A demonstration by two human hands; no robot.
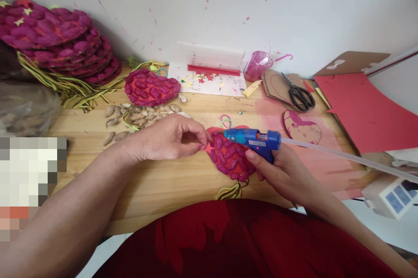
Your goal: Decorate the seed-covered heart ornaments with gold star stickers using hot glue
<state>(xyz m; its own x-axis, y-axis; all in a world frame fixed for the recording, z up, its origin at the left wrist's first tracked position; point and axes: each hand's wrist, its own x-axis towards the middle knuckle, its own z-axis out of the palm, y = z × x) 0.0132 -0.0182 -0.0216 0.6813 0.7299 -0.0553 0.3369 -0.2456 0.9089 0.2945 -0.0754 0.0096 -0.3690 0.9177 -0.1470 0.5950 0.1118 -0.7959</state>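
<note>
Between the thumb and forefinger of my left hand is a small red star, pinched by its edge. My right hand grips a blue glue gun, its nozzle pointing left near the star; a long clear glue stick runs out of its back. Below both lies a red heart covered in magenta-painted peanuts, with a loop at its top and a yellow-green and dark tassel at its lower tip. The gun hides part of the heart.
A second peanut heart lies behind loose peanuts. Stacked peanut hearts stand at the back left. Paper stars, a stained cup, scissors, a cardboard heart, red sheets and a power strip are around.
</note>
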